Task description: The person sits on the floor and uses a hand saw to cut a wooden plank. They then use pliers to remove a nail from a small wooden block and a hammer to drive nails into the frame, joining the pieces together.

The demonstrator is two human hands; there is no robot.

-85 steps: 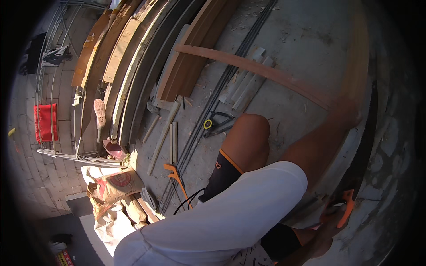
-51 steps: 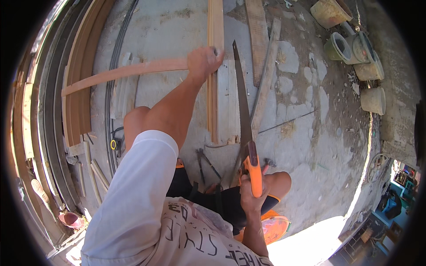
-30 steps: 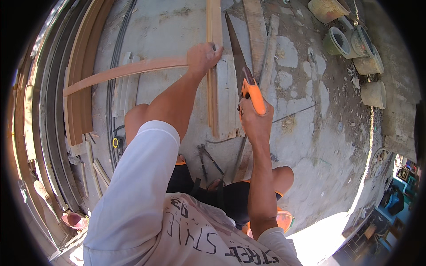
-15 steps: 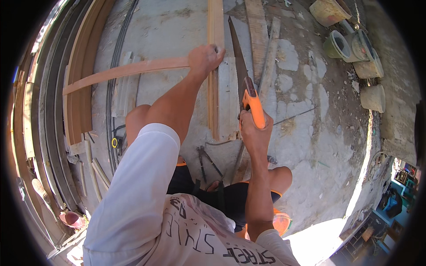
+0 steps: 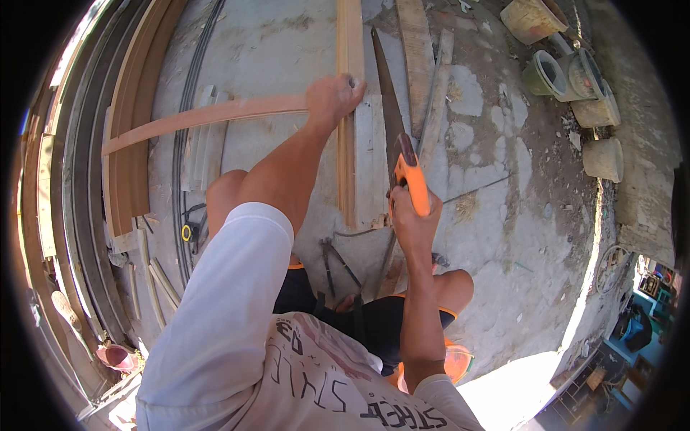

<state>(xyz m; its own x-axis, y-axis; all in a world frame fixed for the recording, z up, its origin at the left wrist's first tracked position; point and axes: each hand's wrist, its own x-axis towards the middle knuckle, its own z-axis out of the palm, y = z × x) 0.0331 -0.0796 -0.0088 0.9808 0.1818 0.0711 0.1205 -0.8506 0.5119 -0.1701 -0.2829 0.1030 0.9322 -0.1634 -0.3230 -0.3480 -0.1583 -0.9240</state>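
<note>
My left hand (image 5: 332,98) is closed around the right end of a long thin wooden strip (image 5: 215,115). That strip stretches left to a stack of brown boards, and its held end lies over a lengthwise wooden beam (image 5: 349,43). In my right hand (image 5: 415,215) is the orange handle of a handsaw (image 5: 392,108). The saw's dark blade points away from me, just right of the strip's end and above a pale board (image 5: 369,158). Whether its teeth touch the wood I cannot tell.
Brown boards (image 5: 129,144) and dark metal lengths (image 5: 79,187) line the left side. A yellow tape measure (image 5: 188,232) lies near my left knee, and pincers (image 5: 338,264) lie between my legs. Several buckets (image 5: 544,73) stand at the far right. An orange container (image 5: 458,361) sits beside my right leg.
The saw and my right hand have shifted slightly toward me. My left hand stays on the strip, almost unmoved.
</note>
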